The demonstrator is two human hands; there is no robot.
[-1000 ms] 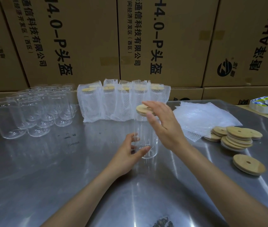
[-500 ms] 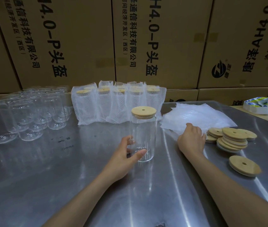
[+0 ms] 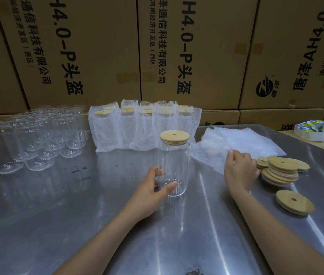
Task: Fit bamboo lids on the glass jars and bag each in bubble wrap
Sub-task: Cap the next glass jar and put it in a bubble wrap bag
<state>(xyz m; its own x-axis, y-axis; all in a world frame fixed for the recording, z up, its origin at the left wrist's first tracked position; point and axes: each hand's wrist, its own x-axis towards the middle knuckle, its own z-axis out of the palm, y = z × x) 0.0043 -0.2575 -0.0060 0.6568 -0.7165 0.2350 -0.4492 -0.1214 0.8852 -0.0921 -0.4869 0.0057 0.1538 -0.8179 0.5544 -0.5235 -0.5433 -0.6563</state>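
L grip (image 3: pixel 153 187) wraps the lower part of the glass jar (image 3: pixel 174 165), thumb in front, fingers seen through the glass at the back. Jar stands upright on the steel bench (image 3: pixel 77 215), mid-frame, w/ a bamboo lid (image 3: pixel 174 136) seated flat on its mouth. R grip (image 3: pixel 239 171) is at the near edge of the bubble wrap bags (image 3: pixel 242 141), fingers curled onto the top sheet; a corner looks pinched and lifted, but can't tell for sure. Bags lie in a flat pile to the jar's right, just behind the stack of loose lids (image 3: pixel 282 169); one single lid (image 3: pixel 293 202) lies apart, nearer the bench edge. Behind the jar: a row of wrapped jars (image 3: pixel 145 128), already lidded and bagged, upright. Far left: cluster of bare jars (image 3: pixel 38 139), no lids. Cardboard boxes (image 3: pixel 97 46) wall off the back. Roll of stickers (image 3: pixel 319 130) at far right.
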